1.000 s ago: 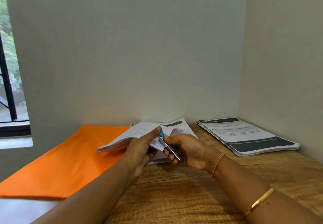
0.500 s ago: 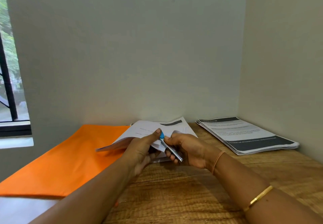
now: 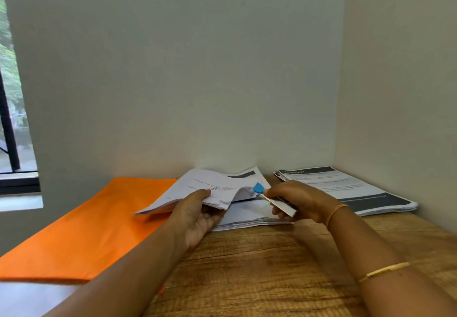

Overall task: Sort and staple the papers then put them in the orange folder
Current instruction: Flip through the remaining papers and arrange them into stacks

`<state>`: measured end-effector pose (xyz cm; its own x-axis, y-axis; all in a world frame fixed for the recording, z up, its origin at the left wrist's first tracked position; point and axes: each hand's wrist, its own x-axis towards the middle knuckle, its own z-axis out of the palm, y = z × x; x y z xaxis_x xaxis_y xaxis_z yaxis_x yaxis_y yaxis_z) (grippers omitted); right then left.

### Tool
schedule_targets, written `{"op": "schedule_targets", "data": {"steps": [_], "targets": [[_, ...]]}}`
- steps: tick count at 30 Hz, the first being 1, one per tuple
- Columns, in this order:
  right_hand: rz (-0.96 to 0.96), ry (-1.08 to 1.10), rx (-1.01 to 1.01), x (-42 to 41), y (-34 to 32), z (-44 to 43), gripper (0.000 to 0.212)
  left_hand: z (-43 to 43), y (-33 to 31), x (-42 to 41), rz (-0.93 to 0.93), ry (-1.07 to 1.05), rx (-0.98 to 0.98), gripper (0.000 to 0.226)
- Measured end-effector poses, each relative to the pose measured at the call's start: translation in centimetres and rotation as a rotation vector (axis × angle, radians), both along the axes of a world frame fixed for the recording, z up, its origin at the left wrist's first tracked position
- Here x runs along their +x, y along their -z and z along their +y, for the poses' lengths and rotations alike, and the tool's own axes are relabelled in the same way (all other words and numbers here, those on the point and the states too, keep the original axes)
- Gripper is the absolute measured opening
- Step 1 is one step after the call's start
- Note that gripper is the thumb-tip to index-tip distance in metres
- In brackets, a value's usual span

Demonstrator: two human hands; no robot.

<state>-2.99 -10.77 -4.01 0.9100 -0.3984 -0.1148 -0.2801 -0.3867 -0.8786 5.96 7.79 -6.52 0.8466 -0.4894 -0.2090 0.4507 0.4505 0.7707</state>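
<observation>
Now the left hand (image 3: 195,215) grips a lifted paper bundle (image 3: 205,184). The right hand (image 3: 303,199) clasps a stapler (image 3: 275,201) just beside it.

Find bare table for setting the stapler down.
Bare table between the forearms, nearer than the middle stack; a strip nearer than the corner stack, right of the right arm. Crowded behind: orange folder, sheaf in the left hand, stapler in the right hand, both stacks.

plain pale walls (image 3: 185,69) meeting in a corner, dark-framed window (image 3: 14,143) at left, wooden table (image 3: 259,267) below
</observation>
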Motion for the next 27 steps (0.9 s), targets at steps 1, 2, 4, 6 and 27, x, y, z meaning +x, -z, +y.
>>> {"op": "schedule_targets", "data": {"steps": [1,2,4,6,27], "targets": [[0.042,0.069,-0.189,0.3,0.3,-0.5,0.025,0.0,0.0,-0.1,-0.010,-0.006,-0.004,0.034],[0.081,0.123,-0.388,0.5,0.6,-1.0,0.030,-0.1,-0.1,-0.2,-0.024,-0.012,-0.008,0.034],[0.120,0.211,-0.634,0.7,1.2,-1.8,0.037,-0.3,-0.2,-0.5,-0.059,-0.032,-0.002,0.033],[0.148,0.293,-0.680,0.6,1.5,-2.2,0.039,-0.4,-0.2,-0.6,-0.112,-0.055,0.016,0.034],[-0.293,0.131,-1.035,1.7,1.7,-0.1,0.057,1.6,-1.3,1.2,-0.409,-0.231,-0.106,0.015]]}}
